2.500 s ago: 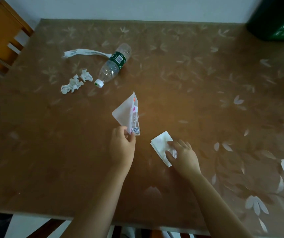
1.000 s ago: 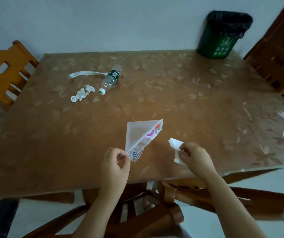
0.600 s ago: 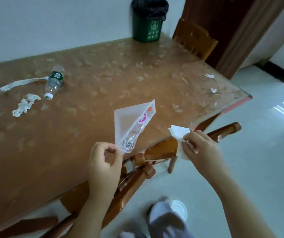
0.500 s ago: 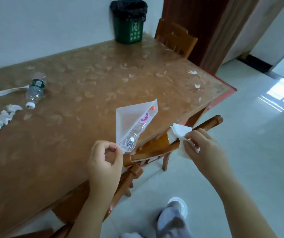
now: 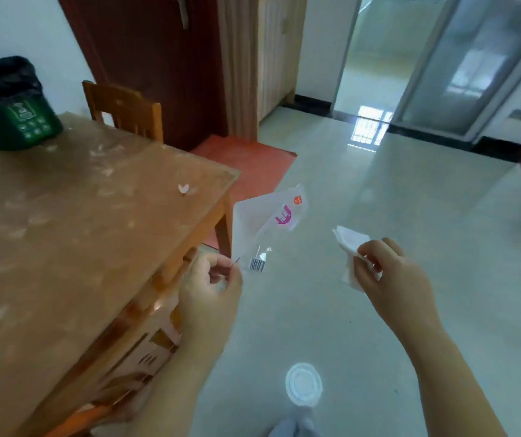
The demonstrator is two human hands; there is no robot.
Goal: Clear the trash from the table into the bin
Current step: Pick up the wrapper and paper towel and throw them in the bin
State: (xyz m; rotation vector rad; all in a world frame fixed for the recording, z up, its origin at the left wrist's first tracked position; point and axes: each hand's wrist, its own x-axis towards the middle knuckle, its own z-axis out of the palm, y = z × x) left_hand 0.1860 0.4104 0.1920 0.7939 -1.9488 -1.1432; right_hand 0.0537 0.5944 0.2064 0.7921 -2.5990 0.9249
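A pale tiled floor (image 5: 379, 216) fills the right half of the view, with a dark red door (image 5: 158, 58) at the back. A wooden table (image 5: 63, 231) under a clear flower-printed cover fills the left half, and a wooden chair (image 5: 126, 108) stands at its far side. On the table's far corner, near the wall, sits a green bin (image 5: 16, 118) lined with a black bag. The person stands beside the table's edge with both hands out over the floor. The left hand (image 5: 208, 288) pinches the lower corner of a clear plastic wrapper (image 5: 265, 222) with a pink logo and a barcode, which stands up from the fingers. The right hand (image 5: 391, 279) is closed around a crumpled white tissue (image 5: 349, 244). Both pieces are off the table, well apart from the bin, so these 2 items look picked up but not yet dropped in. Whether more trash remains on the table cannot be told, since only part of the tabletop shows.
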